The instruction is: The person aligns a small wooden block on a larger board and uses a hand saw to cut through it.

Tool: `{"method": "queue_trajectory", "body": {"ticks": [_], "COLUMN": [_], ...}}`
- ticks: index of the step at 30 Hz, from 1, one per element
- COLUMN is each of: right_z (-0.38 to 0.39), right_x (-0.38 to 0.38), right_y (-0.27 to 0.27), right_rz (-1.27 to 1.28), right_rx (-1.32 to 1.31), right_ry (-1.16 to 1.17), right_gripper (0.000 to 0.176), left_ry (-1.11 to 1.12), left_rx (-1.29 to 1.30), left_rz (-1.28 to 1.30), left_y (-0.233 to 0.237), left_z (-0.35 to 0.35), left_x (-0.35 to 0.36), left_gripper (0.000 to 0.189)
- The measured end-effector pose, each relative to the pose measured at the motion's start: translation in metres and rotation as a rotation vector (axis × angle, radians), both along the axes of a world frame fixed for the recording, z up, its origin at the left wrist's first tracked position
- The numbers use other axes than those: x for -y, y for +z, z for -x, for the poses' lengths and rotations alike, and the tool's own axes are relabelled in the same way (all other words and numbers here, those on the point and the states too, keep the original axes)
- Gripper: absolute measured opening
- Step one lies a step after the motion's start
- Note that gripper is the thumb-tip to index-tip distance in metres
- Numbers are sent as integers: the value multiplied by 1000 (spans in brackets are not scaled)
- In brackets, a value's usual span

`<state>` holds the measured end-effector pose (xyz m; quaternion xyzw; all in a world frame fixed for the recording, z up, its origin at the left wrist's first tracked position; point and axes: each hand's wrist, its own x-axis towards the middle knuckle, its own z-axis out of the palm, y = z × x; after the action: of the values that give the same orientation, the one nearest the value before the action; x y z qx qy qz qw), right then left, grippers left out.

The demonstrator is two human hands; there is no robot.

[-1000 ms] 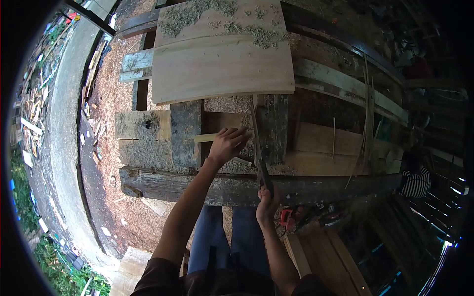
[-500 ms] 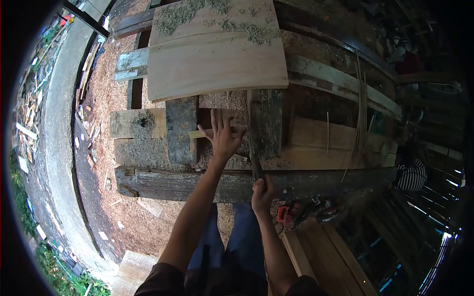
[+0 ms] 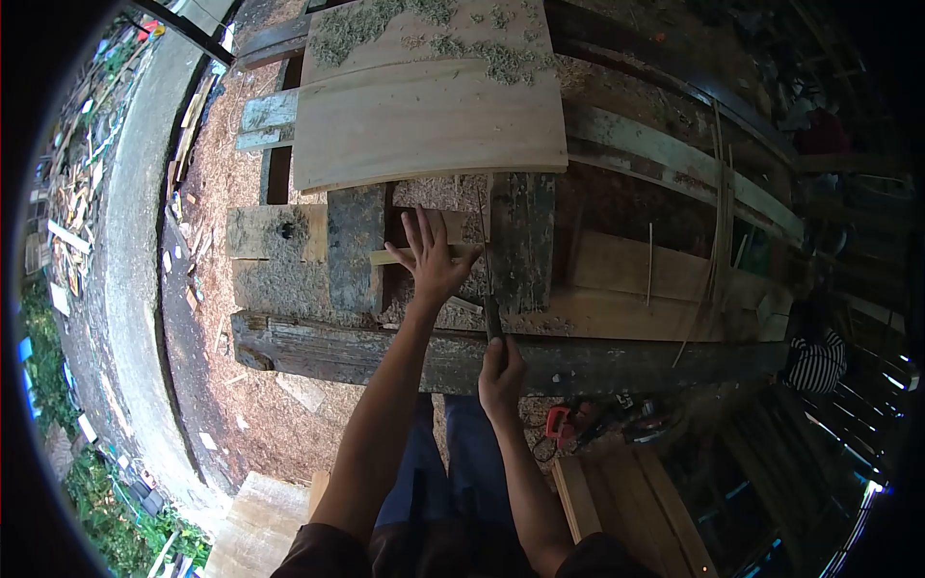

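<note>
My left hand (image 3: 434,260) presses down on a narrow light wooden strip (image 3: 383,257), its fingers spread. The strip spans the gap between two dark weathered boards. My right hand (image 3: 502,374) is closed round the dark handle of a saw (image 3: 489,289), whose thin blade points away from me beside the strip's right end, near my left thumb. Beyond the hands lies a wide planed wooden panel (image 3: 424,125) with shavings on its far part.
A thick weathered beam (image 3: 376,360) crosses in front of my legs. A red power tool (image 3: 567,422) lies at the lower right, near stacked planks (image 3: 626,491). Thin sticks (image 3: 718,241) lean at the right. A person in a striped top (image 3: 816,362) is at the far right.
My right hand has moved slightly down and left with the saw, whose blade now looks thinner. My left hand keeps its place on the strip. The whole view has shifted a little.
</note>
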<state>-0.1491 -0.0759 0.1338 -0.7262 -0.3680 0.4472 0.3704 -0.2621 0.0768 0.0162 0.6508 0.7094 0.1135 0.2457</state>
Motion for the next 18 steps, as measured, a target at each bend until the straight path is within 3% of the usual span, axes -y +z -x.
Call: {"method": "queue_trajectory", "body": {"ticks": [8,14,18], "right_z": [-2,-5,1], "right_x": [11,28,4], "right_y": [-17,-30,-11], "right_rz": [-40,-16,-16], "right_rx": [48,-78,-24], "right_ry": [-7,-58,-46], "right_gripper": [36,43,39], "left_ry": [17,7,18], "left_rx": [51,50,47], "left_rz": [21,31,30], "left_y": [0,3,2], "left_z": [2,1,0], "left_x": [-4,-6,-6], "left_gripper": [113,115,115]}}
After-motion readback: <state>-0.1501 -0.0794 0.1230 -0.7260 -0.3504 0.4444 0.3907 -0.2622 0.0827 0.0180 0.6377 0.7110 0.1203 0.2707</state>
